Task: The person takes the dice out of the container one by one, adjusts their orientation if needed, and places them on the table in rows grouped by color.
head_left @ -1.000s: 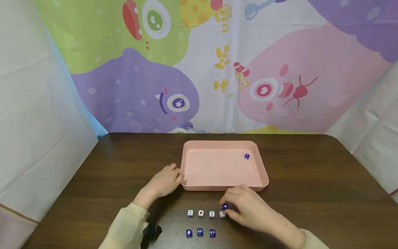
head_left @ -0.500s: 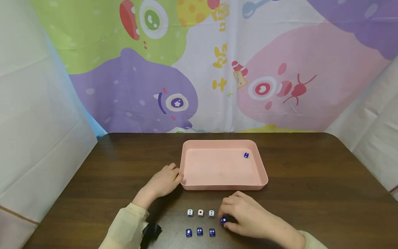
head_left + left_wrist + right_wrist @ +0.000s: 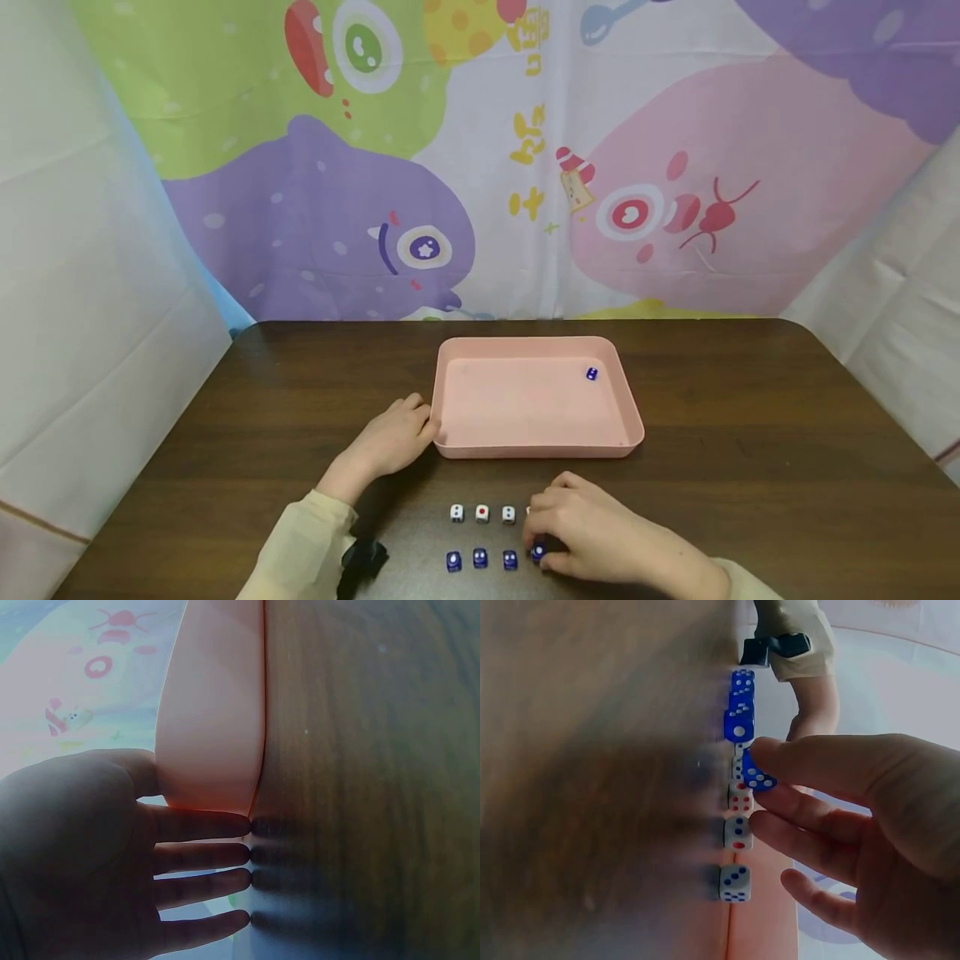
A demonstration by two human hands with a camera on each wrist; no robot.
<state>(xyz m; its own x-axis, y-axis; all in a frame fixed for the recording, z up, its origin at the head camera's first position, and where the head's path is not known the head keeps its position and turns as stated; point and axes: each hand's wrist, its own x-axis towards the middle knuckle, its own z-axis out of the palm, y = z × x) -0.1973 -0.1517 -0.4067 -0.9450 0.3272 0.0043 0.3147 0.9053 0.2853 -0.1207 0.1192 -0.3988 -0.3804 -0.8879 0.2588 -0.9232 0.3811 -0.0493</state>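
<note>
My right hand (image 3: 592, 529) pinches a blue die (image 3: 759, 771) between thumb and index finger. In the right wrist view that die hangs slightly off the table; in the head view it is at the right end of a row of blue dice (image 3: 480, 557). A row of white dice (image 3: 482, 513) runs parallel, farther from me, its rightmost die mostly hidden by my fingers. My left hand (image 3: 387, 439) holds the left wall of the pink tray (image 3: 525, 452), thumb over the rim and straight fingers outside, fingertips down at the table.
One more blue die (image 3: 592, 374) lies inside the tray near its far right corner. Both rows sit on the dark wooden table (image 3: 750, 433) in front of the tray. A patterned cloth (image 3: 547, 275) hangs behind the table. A black strap (image 3: 365, 557) is by my left sleeve.
My right hand has brought the blue die nearer to me, from beyond the white row's right end to the blue row's right end. The left hand stays at the tray.
</note>
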